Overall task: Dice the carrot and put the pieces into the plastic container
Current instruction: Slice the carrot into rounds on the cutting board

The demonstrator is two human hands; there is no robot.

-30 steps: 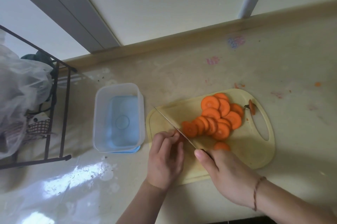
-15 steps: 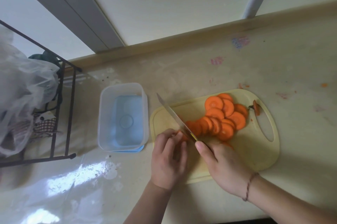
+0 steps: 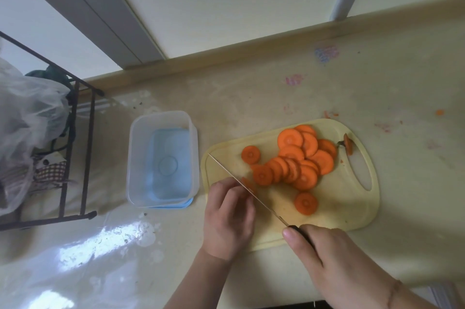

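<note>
Black wire forms a rack (image 3: 75, 147) at the far left of the pale counter (image 3: 251, 97), where a clear plastic bag (image 3: 27, 122) is slumped against it. Just right of the rack, a translucent plastic container (image 3: 162, 157) is seen standing on its blue lid (image 3: 173, 205), no carrot inside it. Beside it lies a yellow cutting board (image 3: 352, 203), on which a fan of overlapping carrot rounds (image 3: 294, 160) is spread, with one round (image 3: 250, 154) set apart toward the board's left end and another (image 3: 306, 203) near the board's middle. The left hand (image 3: 227, 218) is shown at the board's near left corner, fingers curled down onto a last carrot piece (image 3: 247, 184) that is pressed against the blade. The knife (image 3: 246, 187) is laid diagonally across the board, its tip near the board's far left corner; its dark handle is gripped by the right hand (image 3: 334, 266), the thumb extended toward the blade. A carrot end (image 3: 348, 143) is seen by the board's handle hole, and a small orange scrap (image 3: 439, 112) lies on the counter at far right.
</note>
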